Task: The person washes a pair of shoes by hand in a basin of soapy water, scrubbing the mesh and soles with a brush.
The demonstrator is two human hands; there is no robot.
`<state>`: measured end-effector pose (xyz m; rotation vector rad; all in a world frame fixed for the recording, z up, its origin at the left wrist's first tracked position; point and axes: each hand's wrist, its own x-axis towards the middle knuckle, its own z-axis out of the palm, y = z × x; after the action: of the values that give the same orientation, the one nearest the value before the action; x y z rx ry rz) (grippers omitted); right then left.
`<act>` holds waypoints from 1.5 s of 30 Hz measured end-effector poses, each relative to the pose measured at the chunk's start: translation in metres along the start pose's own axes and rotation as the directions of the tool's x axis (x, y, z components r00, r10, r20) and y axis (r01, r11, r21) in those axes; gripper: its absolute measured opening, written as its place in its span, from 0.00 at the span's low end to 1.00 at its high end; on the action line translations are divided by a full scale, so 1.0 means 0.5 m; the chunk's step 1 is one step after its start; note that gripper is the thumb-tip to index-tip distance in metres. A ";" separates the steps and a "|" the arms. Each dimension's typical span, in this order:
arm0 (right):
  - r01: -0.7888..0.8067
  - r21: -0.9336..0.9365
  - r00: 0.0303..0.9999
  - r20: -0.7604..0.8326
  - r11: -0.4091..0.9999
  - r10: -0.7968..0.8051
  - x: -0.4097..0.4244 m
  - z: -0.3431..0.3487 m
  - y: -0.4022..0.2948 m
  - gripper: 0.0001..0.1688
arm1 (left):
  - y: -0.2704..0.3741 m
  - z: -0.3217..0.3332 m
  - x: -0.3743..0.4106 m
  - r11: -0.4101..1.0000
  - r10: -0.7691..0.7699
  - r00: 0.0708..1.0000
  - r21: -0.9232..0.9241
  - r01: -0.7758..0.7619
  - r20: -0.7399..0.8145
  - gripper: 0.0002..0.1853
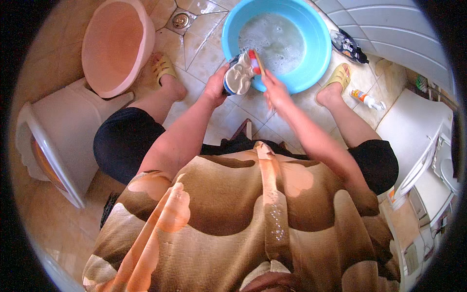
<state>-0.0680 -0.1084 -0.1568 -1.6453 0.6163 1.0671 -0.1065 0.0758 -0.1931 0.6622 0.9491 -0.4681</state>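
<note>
My left hand grips a shoe by its side, with the pale sole turned up towards me. In my right hand is a scrubbing brush with a wooden back and red and white bristles. Its bristles meet the sole's right edge. Both shoe and brush are at the near rim of a blue plastic basin. Cloudy, sudsy water covers the basin's bottom. My right hand and forearm look slightly blurred.
A pink basin leans at the left, near a floor drain. Another shoe lies right of the blue basin, by the tiled wall. A plastic bottle lies beside my slippered right foot. White appliances flank my legs.
</note>
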 end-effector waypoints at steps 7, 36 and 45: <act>0.165 -0.737 0.853 -0.227 0.656 -0.470 0.177 -0.081 -0.115 0.32 | -0.018 -0.034 0.031 0.998 0.020 0.999 -0.064 -0.018 0.026 0.25; -0.234 0.291 0.966 0.182 0.928 0.186 0.002 -0.013 -0.059 0.30 | -0.017 -0.023 0.033 0.999 0.011 1.000 -0.043 -0.009 0.025 0.24; -0.033 0.065 0.991 0.129 0.997 0.024 -0.102 -0.010 -0.031 0.33 | -0.017 -0.027 0.031 1.000 0.006 1.000 -0.021 -0.007 -0.026 0.24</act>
<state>-0.0780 -0.1136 -0.1043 -1.5016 0.5866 1.1510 -0.1119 0.0779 -0.2146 0.6535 0.9745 -0.4443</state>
